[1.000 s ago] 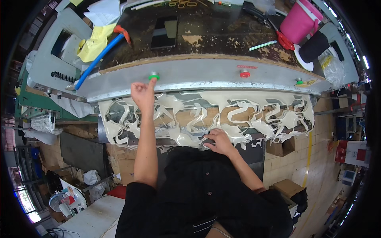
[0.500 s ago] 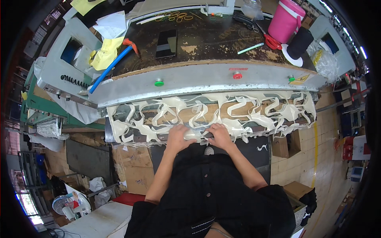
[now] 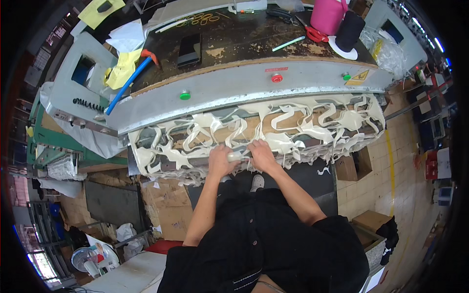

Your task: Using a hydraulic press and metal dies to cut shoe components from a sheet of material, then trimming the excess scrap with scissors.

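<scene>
Cream sheet material (image 3: 281, 140), wavy cut-out pattern. Worktop (image 3: 244, 35) dark brown, blotched tan. Beam (image 3: 234, 80) grey; red button (image 3: 277, 78), green button (image 3: 184, 95). Hammer (image 3: 128, 85): blue handle, orange-red head. Pink bucket (image 3: 326, 17); black spool (image 3: 350, 31), white base (image 3: 342, 50). Shirt (image 3: 293, 244) black.

My left hand (image 3: 221, 160), right hand (image 3: 261, 154) at near edge of cut sheet (image 3: 281, 142); beam (image 3: 229, 88) behind it; on tabletop (image 3: 249, 39) beyond: phone (image 3: 189, 50) left, scissors (image 3: 316, 34) right.

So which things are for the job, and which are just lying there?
For the job, it seems:
- cream cut-out sheet, at both hands
- grey machine front, probably

Probably just lying about:
- phone
- red-handled scissors
- pen
- pink container
</scene>
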`<state>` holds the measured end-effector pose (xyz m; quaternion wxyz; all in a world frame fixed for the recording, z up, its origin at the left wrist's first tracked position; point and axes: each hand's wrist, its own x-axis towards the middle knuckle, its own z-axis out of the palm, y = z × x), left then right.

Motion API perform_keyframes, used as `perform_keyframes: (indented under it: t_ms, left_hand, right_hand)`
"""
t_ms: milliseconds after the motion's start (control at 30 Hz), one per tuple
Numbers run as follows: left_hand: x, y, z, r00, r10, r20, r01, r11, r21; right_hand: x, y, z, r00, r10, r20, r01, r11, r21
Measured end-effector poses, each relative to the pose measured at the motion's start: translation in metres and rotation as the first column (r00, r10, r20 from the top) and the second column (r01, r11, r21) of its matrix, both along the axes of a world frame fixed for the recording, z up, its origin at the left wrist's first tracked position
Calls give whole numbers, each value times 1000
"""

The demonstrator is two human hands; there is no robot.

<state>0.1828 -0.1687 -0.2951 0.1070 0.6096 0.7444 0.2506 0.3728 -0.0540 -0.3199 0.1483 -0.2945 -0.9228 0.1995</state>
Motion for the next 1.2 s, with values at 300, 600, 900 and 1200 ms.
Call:
perform_keyframes:
  t_ms: [300,600,900,1200]
  left_hand:
    - [-16,24,25,959,-66,274,166,919,-358]
    - [16,182,-13,977,-136,-165,120,987,-102]
    - [-44,120,63,980,-183,76,172,976,133]
    - [-39,43,143,830,93,551,-362,840,404]
  right_hand:
    - [44,48,26,913,392,-114,-364,655,-663]
    - [5,129,-28,858,-437,-272,326,870,-371]
    - [15,90,-23,856,-409,-317,326,902,-282]
    - [20,48,17,799,-414,-435,182,857,-482]
